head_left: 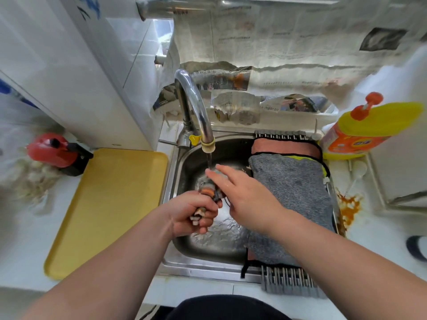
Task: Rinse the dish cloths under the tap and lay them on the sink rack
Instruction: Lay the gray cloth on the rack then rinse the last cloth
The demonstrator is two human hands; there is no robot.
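left grip [194, 212] holds cloth [208, 192], beneath tap [196, 107]

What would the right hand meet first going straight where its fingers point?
Probably the water stream under the tap, just ahead of the right hand; beyond it, the sink wall. Depth is uncertain.

A yellow plastic tray [108, 209] lies flat on the white countertop [30, 227] at the left. A red and black appliance [55, 151] stands just beside its far left corner. Behind both rises a white cabinet [69, 72]. Newspaper sheets [288, 42] with torn, stained lower edges cover the back wall. At the right stands a yellow detergent bottle [365, 130] with an orange label and an orange cap [367, 105]. Near it lies a white spoon [358, 172], and nearer the camera an orange-brown stain [350, 206] marks the counter.
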